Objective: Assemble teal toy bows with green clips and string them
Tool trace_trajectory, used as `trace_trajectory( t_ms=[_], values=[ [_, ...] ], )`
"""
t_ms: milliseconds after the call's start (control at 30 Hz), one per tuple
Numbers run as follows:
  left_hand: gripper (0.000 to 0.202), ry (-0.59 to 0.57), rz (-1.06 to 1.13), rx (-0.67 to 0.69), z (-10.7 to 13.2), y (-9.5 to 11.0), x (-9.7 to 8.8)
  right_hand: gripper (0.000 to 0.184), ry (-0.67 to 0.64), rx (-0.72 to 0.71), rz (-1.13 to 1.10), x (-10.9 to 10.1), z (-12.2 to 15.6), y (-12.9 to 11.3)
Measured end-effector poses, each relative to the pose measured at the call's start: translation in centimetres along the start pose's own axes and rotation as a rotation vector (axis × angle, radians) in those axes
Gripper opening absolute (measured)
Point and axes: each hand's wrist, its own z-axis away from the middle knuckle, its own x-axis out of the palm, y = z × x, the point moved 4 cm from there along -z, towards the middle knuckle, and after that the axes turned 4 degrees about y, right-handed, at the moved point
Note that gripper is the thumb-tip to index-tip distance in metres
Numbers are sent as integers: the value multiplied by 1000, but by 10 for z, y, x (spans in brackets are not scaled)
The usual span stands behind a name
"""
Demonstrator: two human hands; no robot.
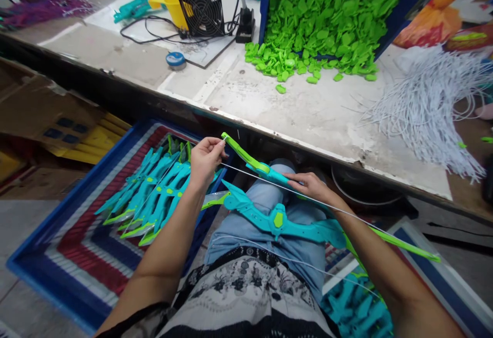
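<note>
Two hands busy in the head cam: your left hand [208,158] has its fingers pinched on the string [254,176] by the bow [246,158]'s green tip, and your right hand [314,186] is gripping its turquoise part, above your knees. Another bow [279,220] lies across your lap, more sit in the crate [46,297] to your left.

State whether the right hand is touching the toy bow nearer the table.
Touching. The head view shows the right hand gripping the toy bow at its teal part, with no gap where they meet.
</note>
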Motion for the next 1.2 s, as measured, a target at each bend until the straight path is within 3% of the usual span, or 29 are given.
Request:
trace_trajectory(
  t_ms=[133,367,700,1000,1100,1200],
  values=[
    [21,61,-39,18,2,-2,-9,40,-7,-4,7,0,0,0],
    [18,95,-120,93,-4,-4,-6,40,-2,1,8,-1,0,-4],
    [16,87,-271,227,0,-1,-6,41,-9,16,1,-1,1,-4],
    [17,88,-208,207,2,-4,-2,41,-6,11,9,0,1,-3],
    [19,49,-140,161,-1,-6,1,40,-6,7,32,-1,2,-5],
    [34,-37,-37,69,-9,-7,4,40,4,-39,82,-2,1,-8]
  ],
)
